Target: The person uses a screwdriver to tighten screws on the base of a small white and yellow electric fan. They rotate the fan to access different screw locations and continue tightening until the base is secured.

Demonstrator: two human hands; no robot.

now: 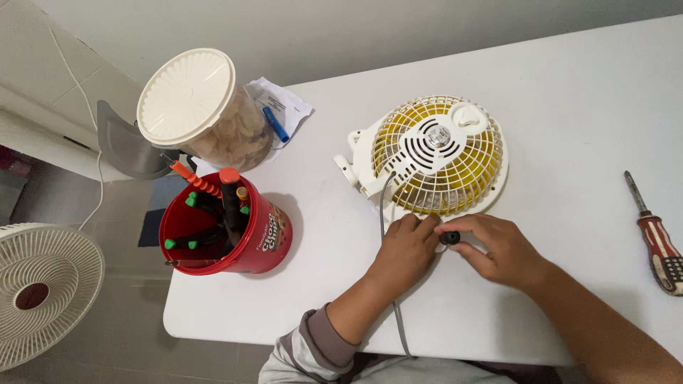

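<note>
I look down on a broad white desk (569,92) that carries everything here. Largest on it is a small cream plastic fan with yellow blades (434,153), lying grille-up near the middle, its grey power cord (385,213) running from the housing toward me and off the near edge. To the left stands a clear round jar with a ribbed cream lid (188,96), tilted, with a sheet of paper and a blue pen (276,124) behind it. In front of the jar sits a red plastic tub (263,242) packed with orange- and green-handled tools. Off the desk, at lower left, I see a white floor fan's grille (43,284).

My left hand (405,249) rests just below the fan's rim, fingers curled loosely against the cord; I cannot tell whether it grips it. My right hand (498,245) pinches a small black knob-like piece (449,237) between thumb and fingers, touching the left hand. Far right lies a screwdriver with a red-and-white striped handle (658,245), well apart from both hands.
</note>
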